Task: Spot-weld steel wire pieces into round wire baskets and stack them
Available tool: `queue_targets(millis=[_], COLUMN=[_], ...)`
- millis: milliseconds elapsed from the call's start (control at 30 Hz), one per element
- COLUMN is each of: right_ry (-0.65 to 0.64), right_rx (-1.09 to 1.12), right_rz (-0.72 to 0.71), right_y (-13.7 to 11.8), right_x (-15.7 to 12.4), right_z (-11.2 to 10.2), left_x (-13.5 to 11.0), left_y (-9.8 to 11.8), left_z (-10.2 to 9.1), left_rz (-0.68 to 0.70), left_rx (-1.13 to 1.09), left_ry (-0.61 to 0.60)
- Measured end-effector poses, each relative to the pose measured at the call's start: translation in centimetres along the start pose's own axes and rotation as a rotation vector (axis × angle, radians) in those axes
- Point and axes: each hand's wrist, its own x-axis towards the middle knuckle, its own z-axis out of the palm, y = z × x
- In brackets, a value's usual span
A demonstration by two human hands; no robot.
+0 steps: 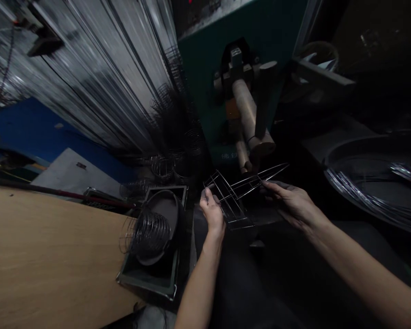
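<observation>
My left hand (pixel 212 211) is closed on the near left side of a small wire grid (pixel 230 201) made of thin crossed rods. My right hand (pixel 289 201) pinches a bundle of thin wire rods (pixel 265 176) that lies across the grid and points up to the right. Both are held just below the copper-coloured electrode arm (pixel 248 114) of a green welding machine (pixel 208 68). The light is dim and fine detail of the grid is hard to make out.
A dark tray (pixel 147 274) at lower left holds a stack of wire rings (pixel 147 233). More wire rings (pixel 173 128) are piled behind it. A wooden board (pixel 44 256) fills the left. Long shiny rods (pixel 89 68) lean at upper left. Coiled wire (pixel 373 192) lies at right.
</observation>
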Motion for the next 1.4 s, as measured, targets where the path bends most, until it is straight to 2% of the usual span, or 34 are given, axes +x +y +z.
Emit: queue_targets(millis=[333,567,767,867,1067,1300,1400], right_ry=[0.012,0.016,-0.007,-0.005,0.046,0.049,0.058], right_rx=[0.004,0.009,0.027,0.013,0.078,0.079,-0.048], right_rz=[0.022,0.033,0.001,0.003,0.005,-0.009,-0.049], right_y=[-0.3,-0.7,-0.9,-0.7,-0.3,-0.8,-1.1], right_x=[-0.2,-0.1,-0.3,-0.5,-0.6,-0.5,-1.6], right_z=[0.4,1.1,1.6,1.0,-1.1,-2.0,-4.1], left_x=[-0.1,0.8,0.2,-0.1,0.4,1.3,1.5], left_y=[0.7,0.7,1.5,1.5,1.9,2.3,2.0], left_z=[0.1,0.2,0.1,0.1,0.6,0.7,1.0], left_rz=[-0.071,-0.036,-0.11,-0.134,-0.128,-0.105,-0.113], left_rx=[0.003,0.012,-0.036,-0.064,-0.08,-0.087,-0.096], left_ry=[-0.012,-0.035,-0.036,-0.026,0.074,0.061,0.045])
